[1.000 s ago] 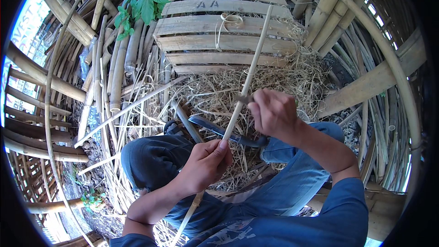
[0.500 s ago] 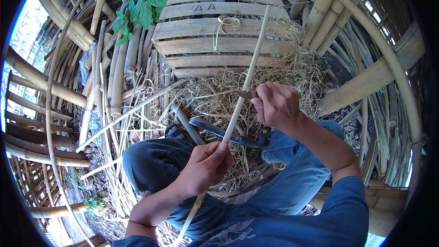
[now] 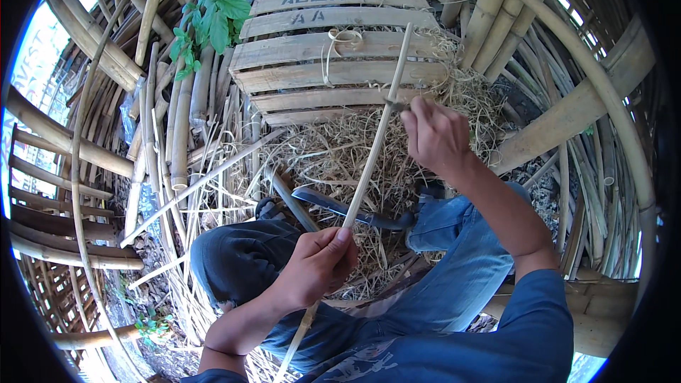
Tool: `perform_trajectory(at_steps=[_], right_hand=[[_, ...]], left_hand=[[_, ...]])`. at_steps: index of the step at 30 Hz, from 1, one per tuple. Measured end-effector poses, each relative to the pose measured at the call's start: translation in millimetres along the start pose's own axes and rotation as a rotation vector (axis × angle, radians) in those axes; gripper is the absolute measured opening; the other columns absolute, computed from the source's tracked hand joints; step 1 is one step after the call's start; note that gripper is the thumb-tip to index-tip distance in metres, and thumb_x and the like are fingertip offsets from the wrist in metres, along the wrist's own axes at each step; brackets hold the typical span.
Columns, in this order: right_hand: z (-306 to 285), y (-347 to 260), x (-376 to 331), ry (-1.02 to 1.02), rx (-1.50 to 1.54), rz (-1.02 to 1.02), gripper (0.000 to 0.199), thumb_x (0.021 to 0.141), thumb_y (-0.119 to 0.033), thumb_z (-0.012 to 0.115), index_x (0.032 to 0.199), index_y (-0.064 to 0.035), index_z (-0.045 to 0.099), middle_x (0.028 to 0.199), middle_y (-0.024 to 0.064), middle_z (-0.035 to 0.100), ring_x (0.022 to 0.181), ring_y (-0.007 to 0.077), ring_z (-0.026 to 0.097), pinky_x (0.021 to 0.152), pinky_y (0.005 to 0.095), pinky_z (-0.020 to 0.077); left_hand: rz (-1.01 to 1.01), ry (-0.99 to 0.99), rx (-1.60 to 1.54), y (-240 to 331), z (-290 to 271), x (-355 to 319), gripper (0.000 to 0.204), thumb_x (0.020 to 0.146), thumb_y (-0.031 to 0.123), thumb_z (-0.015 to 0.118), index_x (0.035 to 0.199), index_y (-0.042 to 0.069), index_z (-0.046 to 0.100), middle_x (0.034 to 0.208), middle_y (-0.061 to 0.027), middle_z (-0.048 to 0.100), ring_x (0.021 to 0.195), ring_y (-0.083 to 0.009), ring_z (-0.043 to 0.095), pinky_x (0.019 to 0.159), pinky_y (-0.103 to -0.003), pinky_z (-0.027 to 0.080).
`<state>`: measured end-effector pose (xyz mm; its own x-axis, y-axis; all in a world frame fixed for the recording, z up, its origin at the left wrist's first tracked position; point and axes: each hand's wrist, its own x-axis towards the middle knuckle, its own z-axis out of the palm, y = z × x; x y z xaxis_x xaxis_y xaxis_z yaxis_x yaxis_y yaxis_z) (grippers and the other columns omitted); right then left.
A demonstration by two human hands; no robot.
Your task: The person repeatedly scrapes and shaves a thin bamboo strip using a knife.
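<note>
A long, pale bamboo strip (image 3: pixel 376 145) slants up and away from my lap toward the wooden slats. My left hand (image 3: pixel 318 267) is closed around its lower part, thumb lying along the top. Farther up, my right hand (image 3: pixel 438 132) grips a small knife (image 3: pixel 399 106), whose short dark blade touches the strip; its handle is hidden in my fist. A thin curl of shaving shows by the blade. Between my knees lies a machete (image 3: pixel 333 203) with a dark handle, over the heap of shavings (image 3: pixel 319 152).
Ahead is a slatted wooden crate (image 3: pixel 312 46) with a looped shaving (image 3: pixel 345 37) on it. Bamboo poles (image 3: pixel 507 14) lean at the far right. Split strips (image 3: pixel 202 177) and a green plant (image 3: pixel 216 21) are on the left. A curved pole (image 3: pixel 610 99) arches at right.
My right hand has slid the knife away from me along the strip, toward its far end. My left hand keeps its hold in nearly the same place.
</note>
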<state>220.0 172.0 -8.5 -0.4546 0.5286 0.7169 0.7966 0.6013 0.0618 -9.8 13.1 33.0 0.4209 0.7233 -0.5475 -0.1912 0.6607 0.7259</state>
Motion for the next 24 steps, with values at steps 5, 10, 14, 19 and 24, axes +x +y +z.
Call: perform_trajectory(at_steps=[5, 10, 14, 19, 24], right_hand=[[0.8, 50.0, 8.3, -0.287, -0.046, 0.451, 0.036, 0.101, -0.028, 0.032, 0.084, -0.0049, 0.054, 0.051, 0.0121, 0.052, 0.04, 0.023, 0.055, 0.038, 0.039, 0.0443], [5.7, 95.3, -8.2, -0.166, -0.225, 0.556, 0.045, 0.102, -0.035, 0.025, 0.087, -0.0081, 0.057, 0.053, 0.012, 0.052, 0.048, 0.0244, 0.058, 0.048, 0.043, 0.0471], [3.0, 85.9, -6.2, -0.008, 0.282, 0.837, 0.047, 0.101, -0.04, 0.031, 0.087, -0.0064, 0.06, 0.05, 0.0023, 0.044, 0.044, 0.0164, 0.047, 0.045, 0.0345, 0.0407], [-22.9, 24.6, 11.3, -0.221, 1.266, 1.035, 0.047, 0.098, -0.045, 0.042, 0.085, -0.0043, 0.06, 0.052, -0.0078, 0.031, 0.04, 0.0064, 0.029, 0.037, 0.0236, 0.0251], [-34.2, 22.1, 21.4, 0.062, 1.643, 1.015, 0.032, 0.099, -0.034, 0.048, 0.083, -0.0077, 0.056, 0.053, -0.0076, 0.027, 0.039, 0.0034, 0.024, 0.036, 0.0223, 0.019]], left_hand=[[-0.076, -0.033, 0.096, -5.5, 4.7, -9.9, 0.042, 0.103, 0.033, 0.036, 0.078, 0.003, 0.051, 0.051, 0.0032, 0.032, 0.04, -0.0059, 0.025, 0.038, -0.024, 0.019], [-0.156, -0.126, 0.008, -9.7, -2.3, -9.2, 0.043, 0.103, 0.034, 0.036, 0.08, 0.002, 0.053, 0.051, 0.0033, 0.033, 0.041, -0.0058, 0.024, 0.039, -0.024, 0.019], [-0.057, -0.066, 0.023, -4.6, 1.7, -3.3, 0.044, 0.103, 0.034, 0.035, 0.082, 0.001, 0.054, 0.051, 0.0029, 0.033, 0.042, -0.0058, 0.025, 0.04, -0.024, 0.019], [-0.061, -0.072, 0.079, -9.7, 1.7, 5.6, 0.044, 0.103, 0.033, 0.035, 0.083, 0.0, 0.055, 0.051, 0.0021, 0.034, 0.043, -0.0064, 0.027, 0.041, -0.024, 0.02], [-0.086, -0.065, 0.154, -4.5, 12.6, 14.3, 0.043, 0.103, 0.034, 0.034, 0.085, 0.001, 0.056, 0.053, 0.0, 0.04, 0.045, -0.0068, 0.031, 0.042, -0.023, 0.023]])
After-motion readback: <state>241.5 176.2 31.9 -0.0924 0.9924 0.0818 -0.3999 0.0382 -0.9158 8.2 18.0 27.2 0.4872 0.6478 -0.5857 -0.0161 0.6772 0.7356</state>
